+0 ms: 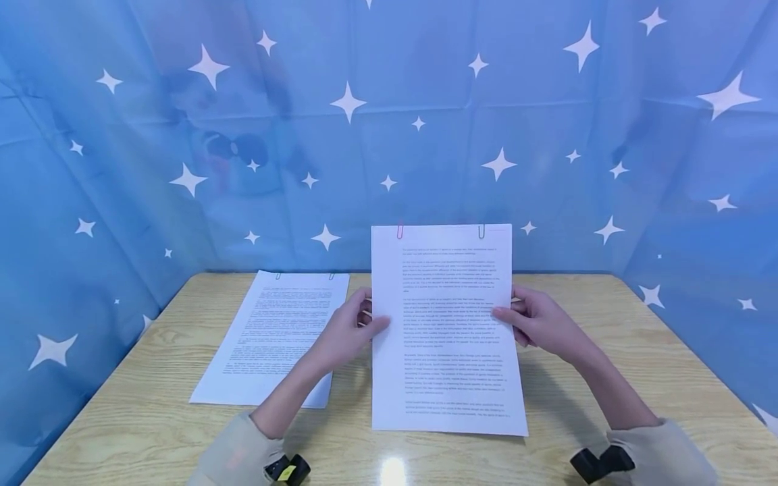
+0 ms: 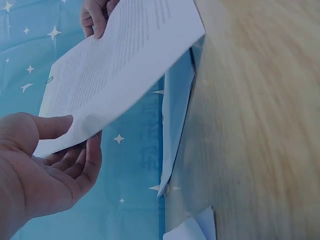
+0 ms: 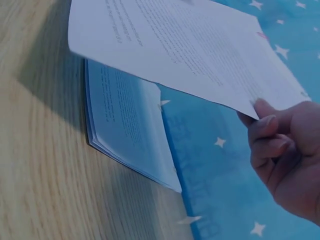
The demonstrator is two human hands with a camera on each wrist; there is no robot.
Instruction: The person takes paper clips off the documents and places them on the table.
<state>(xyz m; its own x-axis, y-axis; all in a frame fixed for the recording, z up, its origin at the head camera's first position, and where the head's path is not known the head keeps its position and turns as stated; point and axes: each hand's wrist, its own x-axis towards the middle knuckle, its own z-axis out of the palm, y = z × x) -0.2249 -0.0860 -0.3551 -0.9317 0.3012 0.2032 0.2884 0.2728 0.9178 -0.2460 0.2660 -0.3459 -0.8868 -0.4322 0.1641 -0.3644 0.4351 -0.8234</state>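
Both hands hold up a printed paper document (image 1: 450, 331) in the head view, its text facing me. A pink paper clip (image 1: 400, 231) and a dark paper clip (image 1: 481, 231) sit on its top edge. My left hand (image 1: 349, 331) pinches the left edge, thumb on the front and fingers behind. On the opposite edge my right hand (image 1: 547, 324) pinches likewise, a little below mid-height of the curtain side. Under the held document, a paper stack (image 3: 125, 110) lies on the table in the right wrist view; the held pages hide it from the head view.
Left of the hands, another printed document (image 1: 273, 337) lies on the wooden table (image 1: 656, 364), with two small clips (image 1: 331, 276) at its far edge. A blue curtain (image 1: 389, 148) with white stars hangs behind the table and along both sides.
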